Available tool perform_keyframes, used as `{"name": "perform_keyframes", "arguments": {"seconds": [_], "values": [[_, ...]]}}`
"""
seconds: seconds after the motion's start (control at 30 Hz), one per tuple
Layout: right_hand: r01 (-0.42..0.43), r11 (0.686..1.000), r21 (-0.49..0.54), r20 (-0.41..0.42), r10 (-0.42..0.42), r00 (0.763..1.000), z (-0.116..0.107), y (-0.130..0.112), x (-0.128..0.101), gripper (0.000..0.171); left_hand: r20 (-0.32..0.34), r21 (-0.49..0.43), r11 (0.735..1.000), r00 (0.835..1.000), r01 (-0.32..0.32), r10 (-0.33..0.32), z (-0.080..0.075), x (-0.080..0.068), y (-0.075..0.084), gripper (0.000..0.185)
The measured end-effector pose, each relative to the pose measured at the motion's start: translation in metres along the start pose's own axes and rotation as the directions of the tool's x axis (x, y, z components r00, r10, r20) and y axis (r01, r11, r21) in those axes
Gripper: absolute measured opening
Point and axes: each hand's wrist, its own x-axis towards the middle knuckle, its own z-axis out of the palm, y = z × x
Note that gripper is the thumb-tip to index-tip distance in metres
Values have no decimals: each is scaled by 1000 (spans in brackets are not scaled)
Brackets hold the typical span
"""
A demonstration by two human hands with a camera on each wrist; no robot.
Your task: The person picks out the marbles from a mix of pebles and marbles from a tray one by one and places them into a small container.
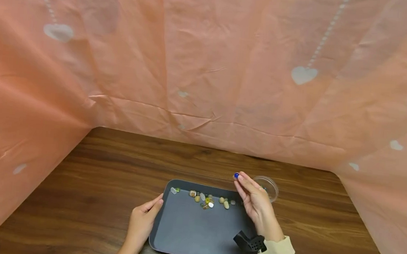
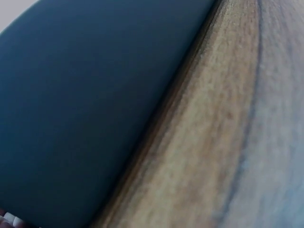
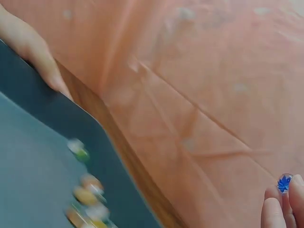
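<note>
Fabric [image 1: 208, 63] in salmon pink with pale hearts hangs behind and to both sides of your wooden table [image 1: 76, 196]. Your left hand [image 1: 143, 222] rests against the left edge of the dark grey tray [image 1: 194, 238], thumb on the rim and fingers relaxed, gripping nothing that you can see. The tray lies flat with its long axis running left to right across the table, its far edge toward the fabric. A loose row of small stones and glass beads [image 1: 206, 200] sits along that far edge, stretched left to right. Further right, your right hand [image 1: 255, 203] is raised over the tray's far right corner, fingertips pinching a round blue bead [image 1: 236, 175]; being round, it shows no pointing direction. Just beyond that hand stands a small clear dish [image 1: 270, 187] on the table, beside the tray.
</note>
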Motion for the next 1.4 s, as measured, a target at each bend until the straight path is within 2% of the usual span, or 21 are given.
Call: {"name": "perform_keyframes", "arguments": {"seconds": [0.13,0.2,0.23,0.27,0.3,0.37,0.43,0.47,0.53,0.57,0.63,0.73,0.8,0.87,0.97,1.03,1.1,1.17,1.27,1.33,1.4], "values": [[62,997,-46,-59,-65,996,-20,-20,-6,37,-5,8,1000,1000,14,-14,-2,0,-2,30],[118,971,-208,-110,-143,984,-27,-25,-8,26,-12,5,1000,1000,21,-21,-3,0,-3,29],[150,931,-334,-129,-202,971,-30,-27,-8,19,-16,3,1000,1000,22,-22,-3,1,-3,29],[179,860,-478,-138,-275,951,-32,-29,-8,15,-20,5,1000,1000,21,-21,-4,1,-3,28],[199,757,-622,-134,-353,926,-34,-30,-7,16,-21,3,1000,1000,18,-18,-4,1,-3,29],[205,479,-854,-77,-505,860,-38,-30,-4,27,-21,0,1000,1000,11,-11,-6,1,-1,29],[200,199,-959,40,-606,795,-41,-29,-1,25,-22,1,1000,1000,9,-9,-7,2,0,30],[203,92,-975,102,-624,775,-42,-29,1,22,-26,6,1000,1000,9,-8,-8,2,1,30],[223,-59,-973,212,-611,763,-43,-27,6,18,-34,8,1000,999,20,-20,-9,2,1,30],[235,-111,-966,254,-591,766,-44,-27,8,17,-38,11,1000,999,22,-21,-10,2,1,30],[257,-174,-951,310,-548,777,-44,-26,11,15,-42,12,1000,999,25,-25,-10,2,1,30],[263,-200,-944,329,-511,794,-44,-26,14,14,-40,9,1000,999,15,-15,-8,3,0,29],[248,-196,-949,315,-508,802,-42,-27,14,14,-38,14,1000,999,10,-10,-8,3,-1,29],[229,-166,-959,282,-515,809,-40,-29,14,14,-36,22,1000,999,9,-8,-7,2,-1,29],[229,-118,-966,256,-546,798,-34,-30,12,16,-33,34,999,999,8,-7,-8,1,-1,29],[236,-55,-970,226,-554,801,-28,-29,11,19,-30,36,999,1000,10,-9,-8,1,-1,29],[251,25,-968,199,-535,821,-19,-26,10,22,-30,29,1000,999,12,-11,-9,2,-1,30],[266,149,-953,165,-482,861,-8,-19,8,24,-32,21,1000,999,17,-16,-9,2,-1,30],[278,310,-909,152,-375,914,10,-4,8,25,-35,6,1000,999,24,-24,-9,1,-1,30],[288,386,-876,171,-311,935,22,7,8,24,-36,4,1000,999,29,-28,-10,1,-1,30],[282,424,-860,184,-258,948,33,18,10,23,-38,-2,999,999,32,-32,-9,1,0,30]]}}
